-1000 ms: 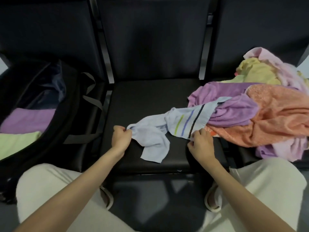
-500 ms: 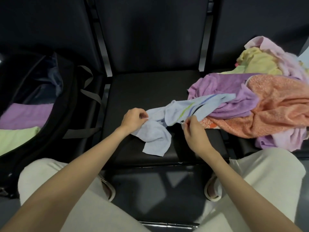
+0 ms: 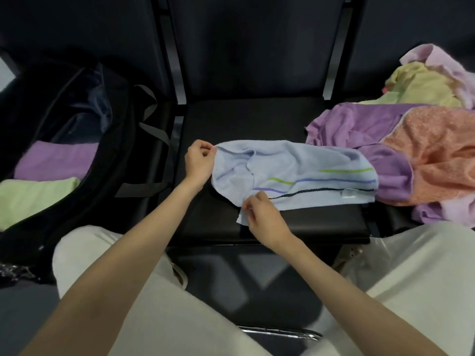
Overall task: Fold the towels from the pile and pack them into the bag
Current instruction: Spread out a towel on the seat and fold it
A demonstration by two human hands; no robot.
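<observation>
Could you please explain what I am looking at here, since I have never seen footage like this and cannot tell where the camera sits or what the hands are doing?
There is no machine here: a person works with two bare hands, and the one camera is worn on the head, looking forward and down, so you see the forearms and the knees in pale trousers. In front is a row of dark seats. On the middle seat lies a light blue towel with green, blue and dark stripes. The left hand pinches its far left corner, and the right hand pinches its near edge. To the right sits the pile of unfolded towels, purple, orange, yellow and pink. To the left is the open black bag, with a folded purple towel and a folded green towel already inside.
</observation>
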